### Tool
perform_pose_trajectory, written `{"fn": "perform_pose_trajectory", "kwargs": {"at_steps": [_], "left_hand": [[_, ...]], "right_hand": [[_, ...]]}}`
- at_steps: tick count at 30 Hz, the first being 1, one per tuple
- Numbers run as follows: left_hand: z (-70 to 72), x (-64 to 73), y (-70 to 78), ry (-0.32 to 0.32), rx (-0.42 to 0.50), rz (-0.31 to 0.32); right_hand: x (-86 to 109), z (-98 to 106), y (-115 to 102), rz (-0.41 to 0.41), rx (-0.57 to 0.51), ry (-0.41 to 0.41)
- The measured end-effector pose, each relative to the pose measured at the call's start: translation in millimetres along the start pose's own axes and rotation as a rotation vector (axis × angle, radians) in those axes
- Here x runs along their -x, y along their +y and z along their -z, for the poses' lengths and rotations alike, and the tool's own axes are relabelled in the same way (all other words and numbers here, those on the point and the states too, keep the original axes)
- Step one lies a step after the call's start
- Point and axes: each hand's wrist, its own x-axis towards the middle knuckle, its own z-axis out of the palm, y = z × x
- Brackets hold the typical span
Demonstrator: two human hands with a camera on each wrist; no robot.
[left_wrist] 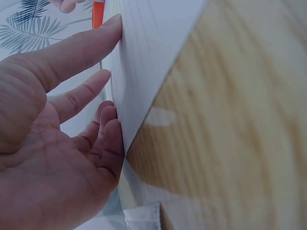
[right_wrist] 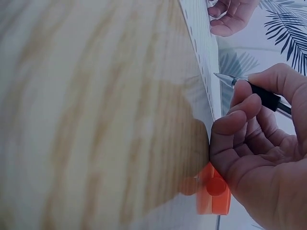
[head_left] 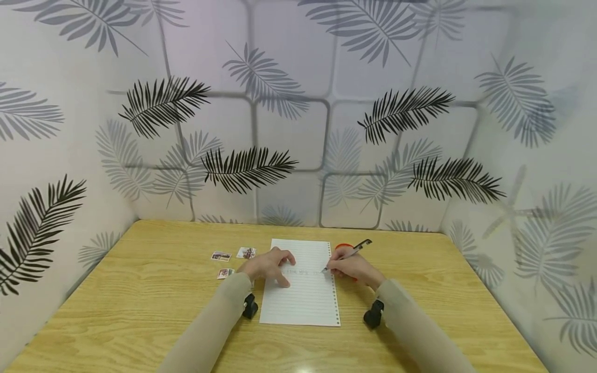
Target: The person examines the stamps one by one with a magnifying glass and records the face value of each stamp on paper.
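A lined sheet of paper with punched holes along its right edge lies on the table, with faint handwriting across its middle. My right hand pinches a pen with a black grip, its tip at the written line. In the right wrist view the pen sits between thumb and fingers, while the other fingers curl under. My left hand rests on the paper's left side, fingers spread and relaxed. The left wrist view shows the left hand's fingertips against the sheet.
An orange-red object lies beside my right hand, partly hidden by it. Small picture cards lie left of the paper on the wooden table. A leaf-patterned wall stands behind the table.
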Motion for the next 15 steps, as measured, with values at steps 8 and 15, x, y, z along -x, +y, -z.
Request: {"fn": "perform_pose_trajectory", "kwargs": {"at_steps": [8, 15], "left_hand": [[-0.5, 0.4, 0.2, 0.000, 0.008, 0.000], [-0.7, 0.9, 1.0, 0.007, -0.002, 0.003]], "right_hand": [[-0.4, 0.6, 0.9, -0.013, -0.017, -0.002], [-1.0, -0.3, 1.2, -0.019, -0.003, 0.002]]}}
